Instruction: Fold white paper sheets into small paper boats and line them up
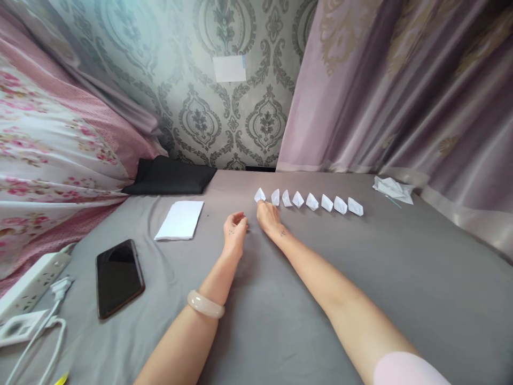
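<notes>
Several small pieces of folded white paper, pointed like little boats, stand in a row (312,201) across the grey cloth. At the row's left end, my right hand (269,217) has its fingers closed at the base of the leftmost folded paper piece (260,194); the fingertips are partly hidden behind the hand. My left hand (235,231) is just to the left, its fingers loosely curled and nothing visible in them. A pale bangle circles the left wrist. Left of that hand lies a stack of white paper sheets (180,220).
A dark phone (119,278) lies at the left, near a white power strip (32,283) with a plug and cable. A folded black cloth (172,176) rests at the back left. Crumpled white wrapping (393,190) sits at the far right, beside the curtain (401,96).
</notes>
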The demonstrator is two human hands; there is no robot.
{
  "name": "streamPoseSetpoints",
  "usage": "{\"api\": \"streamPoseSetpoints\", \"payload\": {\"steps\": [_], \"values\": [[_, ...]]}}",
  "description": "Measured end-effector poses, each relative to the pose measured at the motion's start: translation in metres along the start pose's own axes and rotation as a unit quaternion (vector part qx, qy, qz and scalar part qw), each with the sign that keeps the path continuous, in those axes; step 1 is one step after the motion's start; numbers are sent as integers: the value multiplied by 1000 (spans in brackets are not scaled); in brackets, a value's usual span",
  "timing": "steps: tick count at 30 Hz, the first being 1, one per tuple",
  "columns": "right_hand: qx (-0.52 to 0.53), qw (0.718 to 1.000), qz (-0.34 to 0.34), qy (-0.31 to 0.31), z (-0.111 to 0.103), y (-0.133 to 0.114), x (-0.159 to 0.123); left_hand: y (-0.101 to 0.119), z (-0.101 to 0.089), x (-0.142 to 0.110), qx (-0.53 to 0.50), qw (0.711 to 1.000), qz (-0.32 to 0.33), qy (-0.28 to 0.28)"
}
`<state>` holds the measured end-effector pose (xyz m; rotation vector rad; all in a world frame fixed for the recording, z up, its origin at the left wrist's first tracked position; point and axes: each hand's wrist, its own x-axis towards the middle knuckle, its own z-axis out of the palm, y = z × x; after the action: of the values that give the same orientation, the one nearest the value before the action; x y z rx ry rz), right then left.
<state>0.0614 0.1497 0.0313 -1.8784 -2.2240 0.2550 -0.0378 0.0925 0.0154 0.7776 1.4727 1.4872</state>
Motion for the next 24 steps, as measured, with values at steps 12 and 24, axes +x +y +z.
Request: {"api": "streamPoseSetpoints", "payload": {"steps": [12, 24], "values": [[-4, 999, 41, 1, 0, -3, 18, -4, -1, 2, -6, 1000, 3, 3], [19, 999, 47, 14, -2, 1, 2, -4, -1, 3, -2, 1000, 0, 5]]}}
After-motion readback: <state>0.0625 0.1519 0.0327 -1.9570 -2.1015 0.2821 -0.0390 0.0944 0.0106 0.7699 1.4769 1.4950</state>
